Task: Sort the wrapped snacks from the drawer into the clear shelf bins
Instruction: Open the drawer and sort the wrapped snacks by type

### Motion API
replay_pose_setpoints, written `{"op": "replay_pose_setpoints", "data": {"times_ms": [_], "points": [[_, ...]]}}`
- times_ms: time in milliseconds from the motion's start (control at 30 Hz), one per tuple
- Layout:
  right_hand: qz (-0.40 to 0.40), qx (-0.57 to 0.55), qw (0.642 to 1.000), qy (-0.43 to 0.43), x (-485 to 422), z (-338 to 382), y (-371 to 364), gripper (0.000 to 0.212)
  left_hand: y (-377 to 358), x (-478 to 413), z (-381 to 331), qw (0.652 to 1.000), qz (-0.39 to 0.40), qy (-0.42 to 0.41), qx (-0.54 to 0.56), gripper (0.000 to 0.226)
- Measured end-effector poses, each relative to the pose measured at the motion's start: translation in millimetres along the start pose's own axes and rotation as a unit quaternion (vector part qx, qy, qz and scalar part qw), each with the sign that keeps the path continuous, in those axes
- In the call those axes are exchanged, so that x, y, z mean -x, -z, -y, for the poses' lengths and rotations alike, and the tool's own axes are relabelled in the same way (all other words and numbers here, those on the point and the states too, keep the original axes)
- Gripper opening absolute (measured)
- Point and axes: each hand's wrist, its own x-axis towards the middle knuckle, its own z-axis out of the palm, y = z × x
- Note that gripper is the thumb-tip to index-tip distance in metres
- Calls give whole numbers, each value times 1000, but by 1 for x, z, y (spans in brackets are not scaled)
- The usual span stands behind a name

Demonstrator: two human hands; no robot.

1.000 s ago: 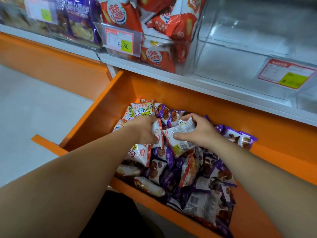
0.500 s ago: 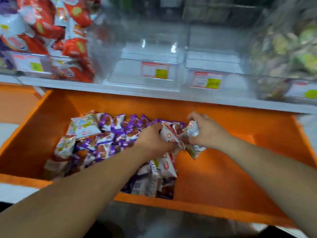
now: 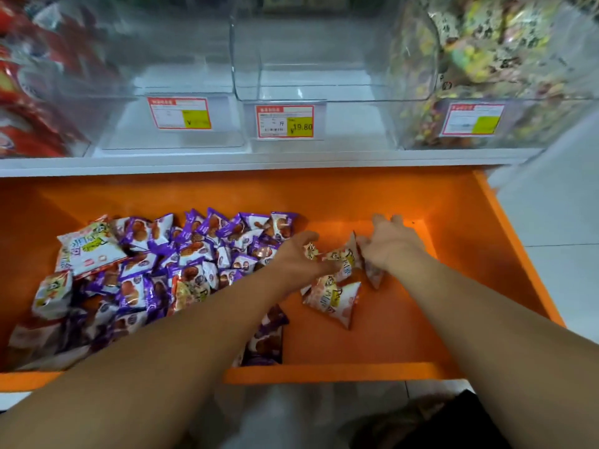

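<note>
An orange drawer (image 3: pixel 405 196) holds a heap of purple-wrapped snacks (image 3: pixel 207 244) on its left, mixed with white-and-red packets (image 3: pixel 87 251). Over the bare right part, my left hand (image 3: pixel 291 257) and my right hand (image 3: pixel 393 244) face each other with fingers spread. A few white-and-red packets (image 3: pixel 337 259) sit loosely between them, resting against my left fingers. More of these packets (image 3: pixel 334 299) lie on the drawer floor just below. Above the drawer stand two clear shelf bins (image 3: pixel 181 85) (image 3: pixel 311 69), with nothing in them.
A white shelf edge (image 3: pixel 259 162) runs above the drawer. A bin of red packets (image 3: pixel 29 102) is at the left, and a bin of yellow-green sweets (image 3: pixel 479 59) at the right. Price tags (image 3: pixel 285 121) hang on the bin fronts. Pale floor tiles (image 3: pixel 564 254) lie to the right.
Both hands carried the white-and-red packets right, off the heap to the drawer's bare part, and their fingers have spread. Some packets now lie on the drawer floor. My view swung right.
</note>
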Motion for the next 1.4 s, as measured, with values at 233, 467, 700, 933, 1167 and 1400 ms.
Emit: {"op": "replay_pose_setpoints", "data": {"times_ms": [233,467,700,933,1167,1400], "points": [[168,23,947,273,20,90,-44,65,61,4,65,992,-1,67,-106,80],[196,247,932,178,-6,59,-82,87,75,7,67,980,126,89,-127,93],[184,139,930,285,35,137,-71,24,134,30,108,957,11,18,-289,75],[311,122,850,406,95,191,-107,79,179,40,150,879,100,123,-450,119],[264,160,847,433,99,180,-129,99,205,48,172,941,38,193,-275,90],[299,110,859,401,87,175,-102,91,197,54,141,946,-32,166,-276,46]]}}
